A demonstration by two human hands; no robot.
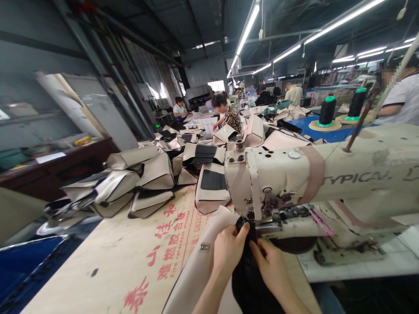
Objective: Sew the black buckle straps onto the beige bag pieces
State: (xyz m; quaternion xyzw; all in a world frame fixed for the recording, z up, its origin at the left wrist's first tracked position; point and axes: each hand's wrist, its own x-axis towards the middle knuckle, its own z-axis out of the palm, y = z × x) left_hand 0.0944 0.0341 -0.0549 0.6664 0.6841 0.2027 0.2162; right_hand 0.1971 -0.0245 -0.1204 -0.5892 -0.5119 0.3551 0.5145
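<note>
Right under the needle area of a white sewing machine (278,174), my two hands grip a beige bag piece (196,279) with a black lining (250,279). My left hand (229,246) pinches the black material's upper edge, thumb on top. My right hand (270,261) holds the same black material a little lower and to the right, fingers closed on it. A small metal clasp (204,247) shows on the beige panel left of my left hand. Exactly where the needle meets the material is hidden by the machine head and my fingers.
Beige bags (153,172) with black trim lie heaped behind the plywood table (131,248). One bag (212,187) with a black pocket stands just left of the machine head. Black thread cones (327,111) stand behind the machine. Several people work farther back.
</note>
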